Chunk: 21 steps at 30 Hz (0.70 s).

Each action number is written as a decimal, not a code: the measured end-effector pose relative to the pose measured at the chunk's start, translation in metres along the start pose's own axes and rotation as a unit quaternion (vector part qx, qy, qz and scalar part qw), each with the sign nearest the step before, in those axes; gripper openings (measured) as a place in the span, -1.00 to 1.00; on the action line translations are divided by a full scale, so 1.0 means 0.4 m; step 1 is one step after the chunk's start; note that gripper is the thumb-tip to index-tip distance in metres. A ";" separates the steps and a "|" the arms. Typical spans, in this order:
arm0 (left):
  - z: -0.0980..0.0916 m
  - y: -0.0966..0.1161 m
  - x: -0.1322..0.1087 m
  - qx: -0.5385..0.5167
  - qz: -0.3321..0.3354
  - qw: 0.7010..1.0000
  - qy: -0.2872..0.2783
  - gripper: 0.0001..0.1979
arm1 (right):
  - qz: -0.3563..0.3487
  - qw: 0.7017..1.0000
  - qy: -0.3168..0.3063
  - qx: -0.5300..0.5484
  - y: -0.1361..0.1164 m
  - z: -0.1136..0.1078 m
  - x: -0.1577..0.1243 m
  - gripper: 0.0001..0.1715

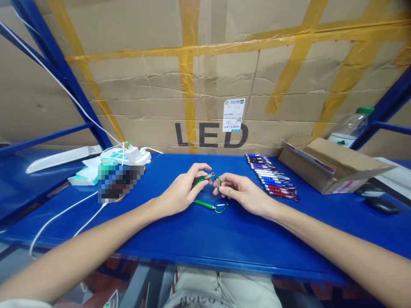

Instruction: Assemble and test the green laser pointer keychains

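left hand grips a green pen-shaped tube between thumb and fingers, silver end with small metal loop pointing right. right hand pinches a green carabiner just beside that loop; can't tell if the two are linked. both hands over the near-middle of the blue tabletop, facing each other.

second green tube lies on the tabletop just on the near side of the hands, its own carabiner at the right end, gate side up.

to the right and farther, a row of keychain tubes laid side by side: purple, black, silver, blue, red, the red ones nearest, clips toward the right. right of the row, small cardboard box, green-capped plastic bottle behind it, black mouse on its near side.

left side: white power strip, white cables, a pixelated dark object. far side: large taped carton printed "led", white label on it.
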<state>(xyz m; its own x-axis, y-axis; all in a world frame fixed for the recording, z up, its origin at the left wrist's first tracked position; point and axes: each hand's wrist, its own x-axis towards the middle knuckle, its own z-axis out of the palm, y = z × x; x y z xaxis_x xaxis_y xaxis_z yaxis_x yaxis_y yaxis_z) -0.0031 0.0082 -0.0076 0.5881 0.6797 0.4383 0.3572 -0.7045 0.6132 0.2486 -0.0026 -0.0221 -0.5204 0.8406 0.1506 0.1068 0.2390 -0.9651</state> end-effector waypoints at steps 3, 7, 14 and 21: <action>-0.002 0.005 0.001 0.026 0.004 1.000 -0.004 -0.75 | 0.002 1.000 -0.004 0.013 0.001 0.000 0.000 -0.55; -0.001 0.007 0.001 0.037 0.004 0.999 0.005 -0.76 | 0.002 1.000 0.007 0.010 0.003 0.001 0.003 -0.52; 0.002 0.009 -0.002 0.055 0.000 0.998 0.004 -0.78 | -0.012 1.000 0.007 0.001 -0.011 0.008 0.002 -0.48; 0.001 0.013 -0.005 0.045 -0.009 0.999 -0.006 -0.77 | -0.023 0.996 0.006 -0.086 -0.014 0.010 -0.006 -0.46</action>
<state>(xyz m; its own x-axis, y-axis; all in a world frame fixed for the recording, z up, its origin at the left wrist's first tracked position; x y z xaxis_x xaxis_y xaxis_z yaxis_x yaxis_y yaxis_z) -0.0021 0.0029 -0.0055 0.5896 0.6907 0.4187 0.4319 -0.7076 0.5592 0.2460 -0.0080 -0.0181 -0.5173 0.8327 0.1974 0.2280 0.3564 -0.9061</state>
